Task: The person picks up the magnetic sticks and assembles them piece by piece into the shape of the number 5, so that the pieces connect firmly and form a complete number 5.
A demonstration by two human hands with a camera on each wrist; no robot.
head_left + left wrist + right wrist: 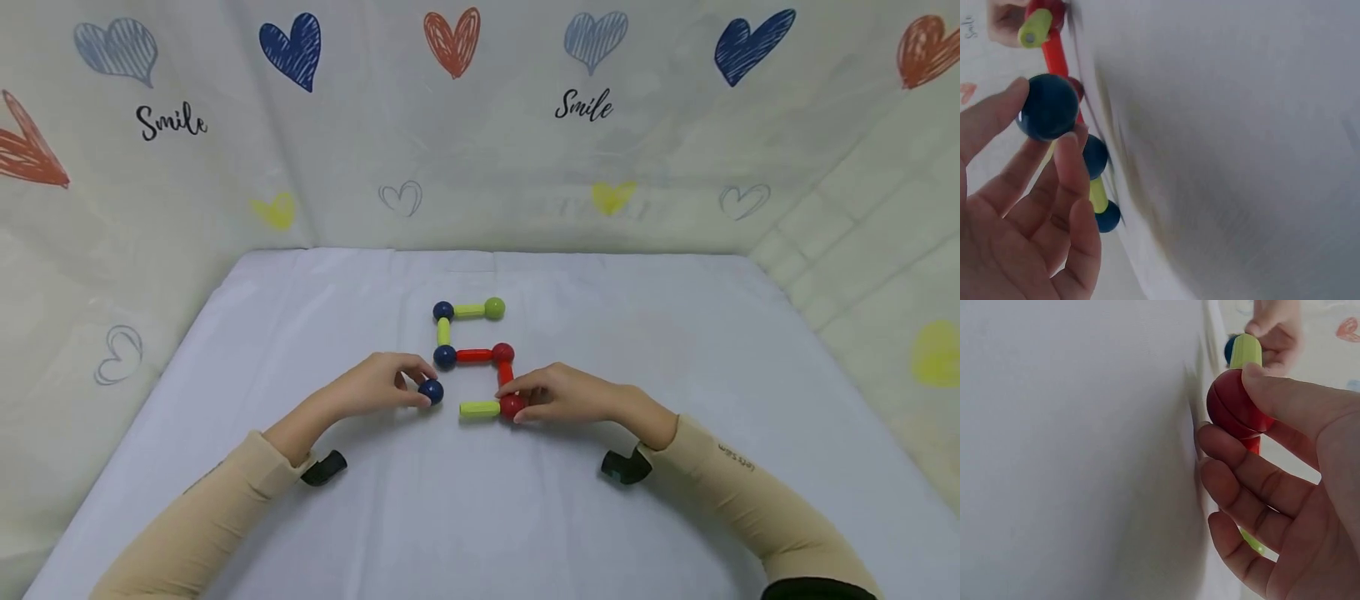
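Note:
Between thumb and fingertips my left hand (pixel 382 383) pinches a loose dark blue ball (pixel 1049 107). Just right of it, the free end of a yellow-green stick (pixel 478 409) points toward that ball across a small gap. My right hand (pixel 566 395) holds the red ball (pixel 1235 403) at the stick's other end. From there a red stick (pixel 506 372) runs up to another red ball (pixel 503 353). A second red stick (pixel 474 356) links it to a blue ball (pixel 445 357). A yellow-green stick (pixel 444 332) continues to the upper blue ball (pixel 443 311).
At the far end of the chain, another yellow-green stick (pixel 469 311) joins a green ball (pixel 494 308). Everything lies on a white cloth-covered table (pixel 480 517). Behind it hangs a pale backdrop (pixel 495 150) printed with hearts and words.

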